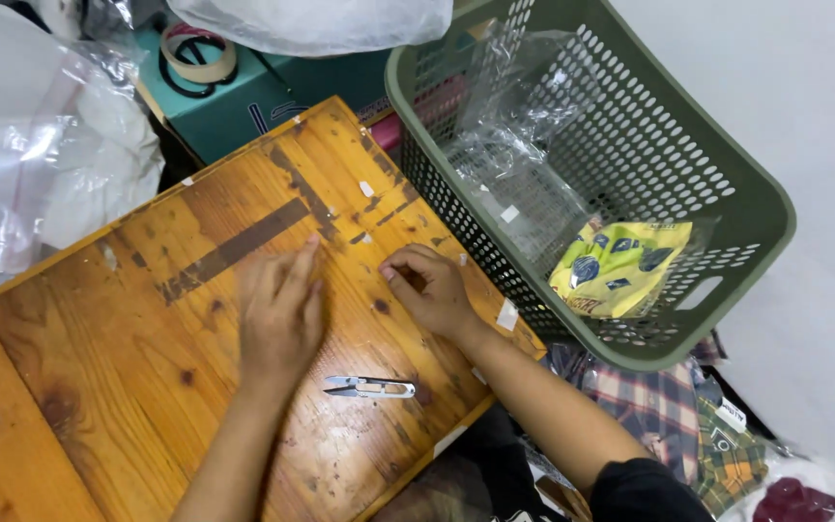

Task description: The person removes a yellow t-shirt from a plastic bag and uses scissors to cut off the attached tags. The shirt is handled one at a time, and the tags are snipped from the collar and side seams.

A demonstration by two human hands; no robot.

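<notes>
Head view is showing the left hand (280, 314) lying flat, fingers straight and together, palm down on the scuffed orange-brown wooden surface (99, 367); the right hand (429, 288) is resting just beside it, fingers curled, holding nothing visible; small silver metal thread snips (369, 389) are lying near both wrists; an olive-green perforated plastic basket (727, 174) is standing to the right.

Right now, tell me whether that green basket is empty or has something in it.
Not empty. The green basket holds a yellow packet in a clear wrapper and a crumpled clear plastic bag lying inside its perforated walls.
</notes>
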